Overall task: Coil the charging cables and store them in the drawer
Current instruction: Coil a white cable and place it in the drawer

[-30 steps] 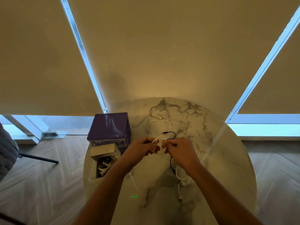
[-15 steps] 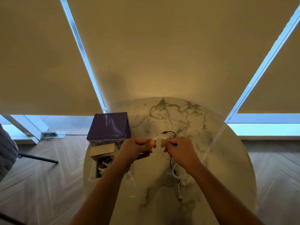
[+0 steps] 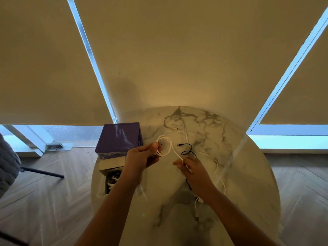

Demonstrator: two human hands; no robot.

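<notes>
Charging cables are the business here, and going from left: at the table's left edge stands a purple drawer unit (image 3: pixel 119 138), its lowest drawer (image 3: pixel 111 176) pulled out toward the camera with coiled cables already lying in it. Just right of it the left hand (image 3: pixel 142 158) pinches a small white coil (image 3: pixel 164 145) between thumb and fingers, holding the loops above the table. From the coil a white tail runs down to the right hand (image 3: pixel 192 170), whose thumb and fingertips pinch the free end. The hands are a little apart with the tail drawn between them.

By my reading the step in hand is coiling this white cable, and it looks nearly finished. The next move calls for bringing the tail round onto the loops or tucking it so the coil holds, then carrying it left to the open drawer.

Right of the hands a black cable (image 3: pixel 187 150) lies loose, and another white cable (image 3: pixel 215 163) trails past the right wrist. A thin looped cable (image 3: pixel 173 121) lies further back. So several remain to coil.

All this sits on a round white marble table (image 3: pixel 248 174) with grey veins. Behind hang beige roller blinds (image 3: pixel 177 50) over windows, daylight showing beneath; the floor (image 3: pixel 44 201) is herringbone wood, with a grey chair (image 3: pixel 8 166) at far left
</notes>
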